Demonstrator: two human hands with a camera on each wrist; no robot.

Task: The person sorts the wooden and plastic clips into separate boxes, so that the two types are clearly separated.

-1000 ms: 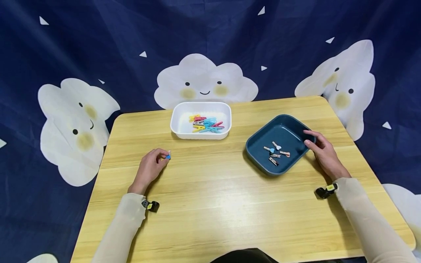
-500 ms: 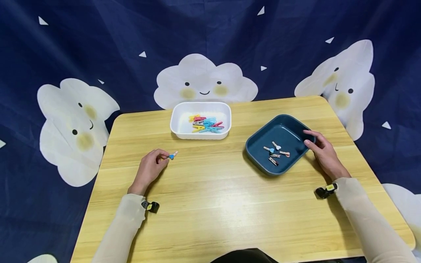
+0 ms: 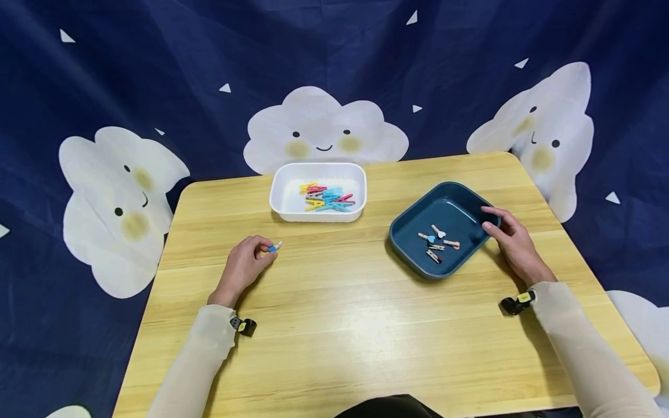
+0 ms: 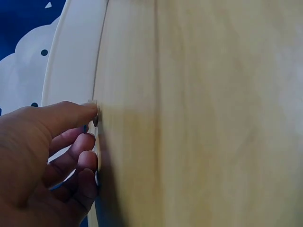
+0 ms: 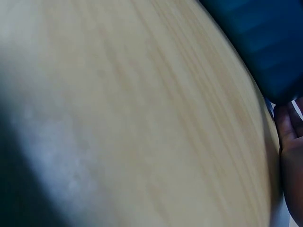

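At the left of the table, my left hand pinches a small wooden clothespin with a blue heart on it, close to the tabletop. In the left wrist view the thumb and curled fingers mostly hide it. My right hand holds the right rim of a dark blue bin, its thumb and forefinger over the edge. Several small wooden clothespins with hearts lie inside this bin. Only part of that hand shows beside the bin's wall in the right wrist view.
Behind, near the table's far edge, stands a white bin with several coloured plastic clothespins inside. All this is on a wooden table. A dark blue curtain with cloud prints hangs beyond it.
The clothespin in my left hand has turned, its bare end swinging out to the right. That hand has since shifted slightly right. My right hand and the dark blue bin stay put.
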